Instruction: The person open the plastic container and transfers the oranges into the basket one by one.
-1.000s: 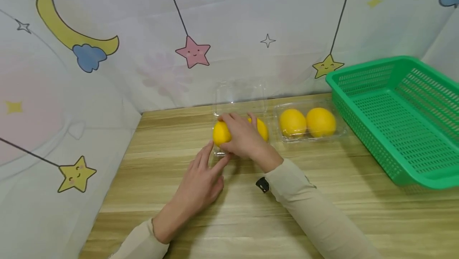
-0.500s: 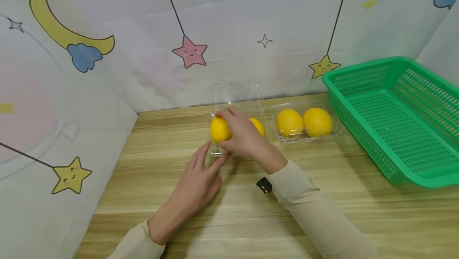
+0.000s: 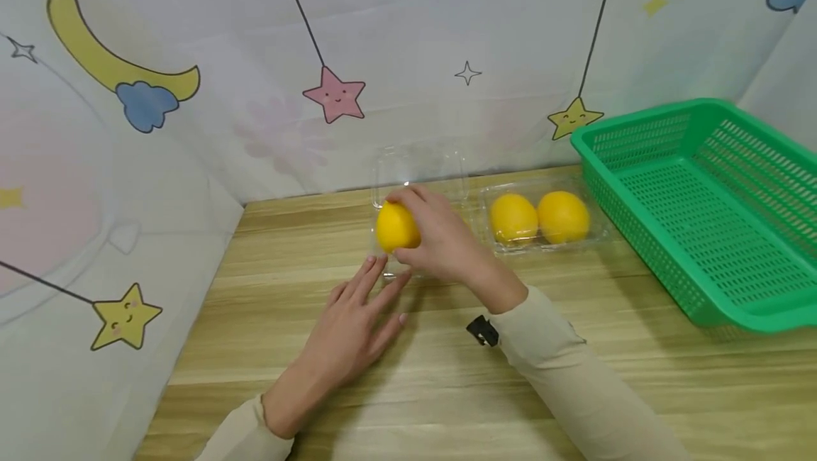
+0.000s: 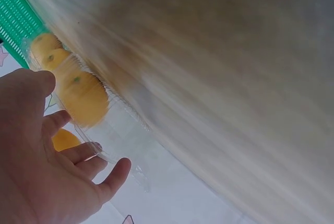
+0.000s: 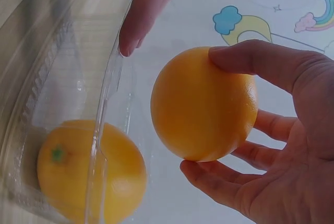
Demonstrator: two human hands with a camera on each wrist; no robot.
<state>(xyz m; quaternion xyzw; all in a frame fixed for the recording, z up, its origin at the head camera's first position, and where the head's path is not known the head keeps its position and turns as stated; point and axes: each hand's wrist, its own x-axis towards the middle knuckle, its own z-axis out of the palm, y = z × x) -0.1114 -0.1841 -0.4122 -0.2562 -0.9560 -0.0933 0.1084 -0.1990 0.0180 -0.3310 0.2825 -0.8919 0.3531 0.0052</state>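
An orange (image 3: 394, 227) is held in the grip of the right hand (image 3: 443, 241), between thumb and fingertips, just above an open clear container (image 3: 397, 275) in which another orange (image 5: 117, 174) is seen. The container's near edge is touched by the left hand (image 3: 345, 330), its grip wide with fingers extended. On the worktop (image 3: 440, 397), two more oranges (image 3: 539, 218) are contained in a second clear container (image 3: 598, 232), beside a green basket (image 3: 651, 259).

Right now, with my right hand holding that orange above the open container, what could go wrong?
The held orange might slip from your right hand and bump the other orange in the clear container. It could also catch the container and shift or tip it, since your left hand is at its edge without gripping it.
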